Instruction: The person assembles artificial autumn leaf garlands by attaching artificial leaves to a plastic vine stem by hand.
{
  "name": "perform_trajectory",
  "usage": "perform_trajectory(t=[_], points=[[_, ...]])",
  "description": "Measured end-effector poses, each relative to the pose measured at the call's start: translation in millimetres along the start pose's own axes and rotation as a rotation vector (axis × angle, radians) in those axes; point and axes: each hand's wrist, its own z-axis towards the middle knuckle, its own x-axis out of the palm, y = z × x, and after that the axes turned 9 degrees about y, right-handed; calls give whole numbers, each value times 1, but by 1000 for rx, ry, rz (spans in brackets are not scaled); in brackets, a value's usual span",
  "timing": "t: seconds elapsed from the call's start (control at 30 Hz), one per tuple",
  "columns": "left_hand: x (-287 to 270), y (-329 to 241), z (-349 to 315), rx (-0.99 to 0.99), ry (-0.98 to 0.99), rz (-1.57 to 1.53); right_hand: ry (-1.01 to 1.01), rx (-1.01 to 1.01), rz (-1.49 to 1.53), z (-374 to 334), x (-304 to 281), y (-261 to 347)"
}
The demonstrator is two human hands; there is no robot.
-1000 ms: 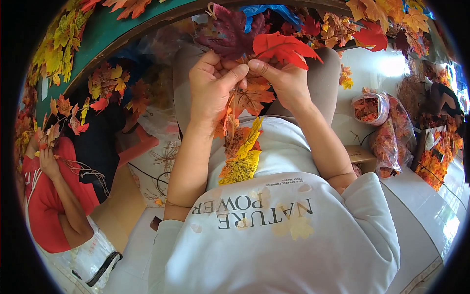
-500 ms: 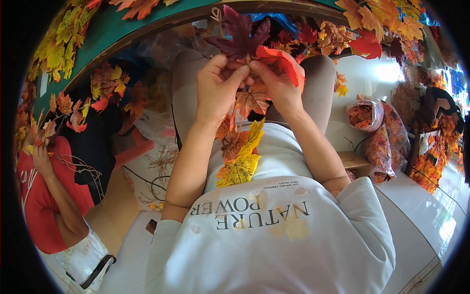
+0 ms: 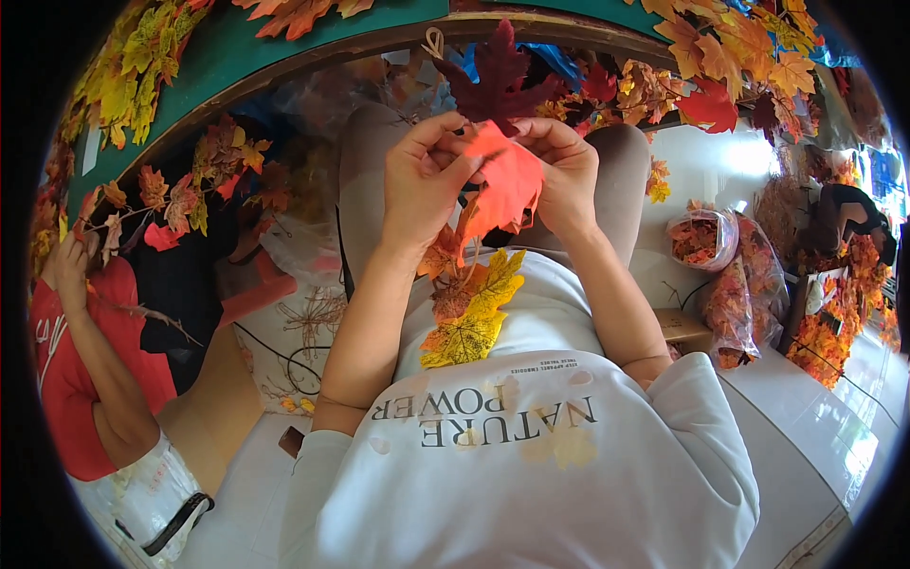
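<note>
Above my lap, my left hand [image 3: 428,180] and my right hand [image 3: 561,178] pinch the upper part of an artificial maple leaf garland, close together. A bright red leaf [image 3: 507,185] hangs between them and covers part of the fingers and the stem. Beyond the fingertips a dark maroon leaf [image 3: 498,81] sticks up. Below the hands the garland's orange leaf [image 3: 439,256] and yellow leaf [image 3: 474,308] dangle against my light shirt. The exact spot that the fingertips grip is hidden by the red leaf.
A green table [image 3: 246,52] with leaves on it curves along the far side. At the left a person in red [image 3: 118,370] handles another leaf garland [image 3: 166,213]. Bags of orange leaves [image 3: 735,299] and a cardboard box [image 3: 684,327] lie on the floor at the right.
The red leaf has swung from beside my right hand to between both hands. My hands have turned, and the maroon leaf has shifted right. The neighbour's hand has moved up slightly.
</note>
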Motion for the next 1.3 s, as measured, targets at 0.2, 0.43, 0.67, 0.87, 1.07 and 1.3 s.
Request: perform_trajectory(t=[0.2, 0.43, 0.67, 0.87, 1.07, 1.3], points=[[0, 3, -3, 212, -4, 220, 1, 5, -104, 2, 5, -1], [-8, 24, -10, 292, -52, 1081, 55, 89, -167, 0, 3, 4], [-13, 19, -18, 93, 23, 472, 258, 110, -462, -6, -4, -11], [-12, -18, -6, -274, 92, -148, 56, -227, -587, -5, 1, -20], [-36, -5, -3, 14, 126, 149, 186, -400, -702, 13, -5, -16], [-34, -33, 9, -219, 239, -30, 620, -589, -1001, 18, -12, 25]])
